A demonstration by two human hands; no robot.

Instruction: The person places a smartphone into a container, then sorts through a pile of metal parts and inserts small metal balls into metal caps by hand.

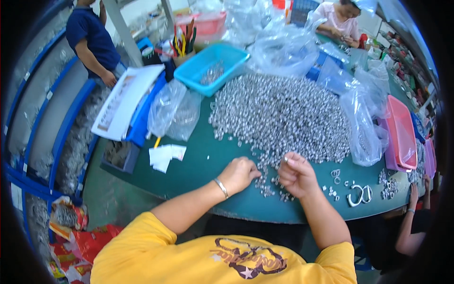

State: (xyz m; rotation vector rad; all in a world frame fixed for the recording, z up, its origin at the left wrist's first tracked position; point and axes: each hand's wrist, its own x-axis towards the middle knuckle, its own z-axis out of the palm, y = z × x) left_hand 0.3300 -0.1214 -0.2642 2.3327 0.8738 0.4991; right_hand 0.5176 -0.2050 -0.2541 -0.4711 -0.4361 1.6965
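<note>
A large heap of small silver metal pieces (283, 113) covers the middle of the green table (203, 163). At its near edge, my left hand (239, 175) rests low with fingers pressed together and a metal bracelet (221, 188) on the wrist. Its fingertips meet the loose pieces, and what they hold is too small to make out. My right hand (298, 177) is raised a little beside it, fingers curled in with the thumb on top. Whatever it pinches is hidden. Between and below the hands lie scattered small pieces (265, 190).
Left of the heap stand a blue tray (211, 68), a clear plastic bag (175, 110) and white paper slips (165, 155). Larger silver rings (360, 195) lie to the right, near a pink bin (401, 135). Co-workers (338, 21) are at the far side, left and right.
</note>
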